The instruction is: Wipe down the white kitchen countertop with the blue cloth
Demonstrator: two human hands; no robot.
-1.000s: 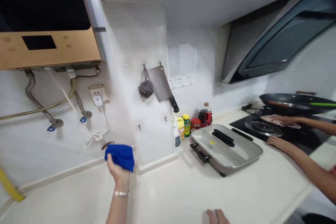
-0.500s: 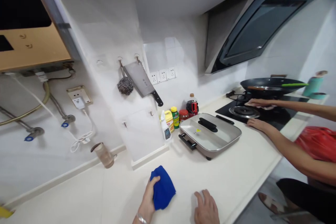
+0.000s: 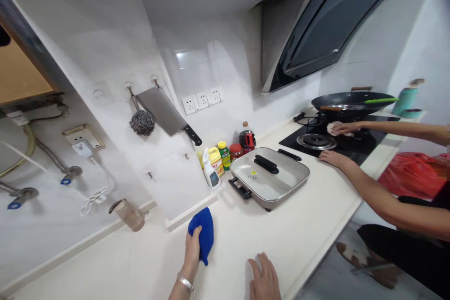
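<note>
A folded blue cloth (image 3: 206, 232) is gripped in my left hand (image 3: 192, 248), thumb on top, over the white countertop (image 3: 225, 262) near the wall ledge. My right hand (image 3: 264, 279) is at the counter's front part, palm down with fingers apart and nothing in it. Beyond both hands stands an electric pan with a glass lid (image 3: 270, 173), its black handles at the sides. A white spray bottle (image 3: 211, 173) and a yellow jug (image 3: 215, 161) are behind the cloth, by the wall.
At the right, a co-worker's hand presses a pale cloth (image 3: 335, 129) on the black cooktop (image 3: 365, 140); their other hand (image 3: 333, 158) rests at its edge. A wok (image 3: 351, 98) sits behind. A cleaver (image 3: 165, 112) and steel-wool brush (image 3: 142, 123) hang on the wall. A tilted cup (image 3: 129, 215) stands left.
The view has shifted to the right. My left hand has moved the blue cloth toward the wall ledge, and the cloth is turned more edge-on. The co-worker's cloth hand has moved nearer the burner.
</note>
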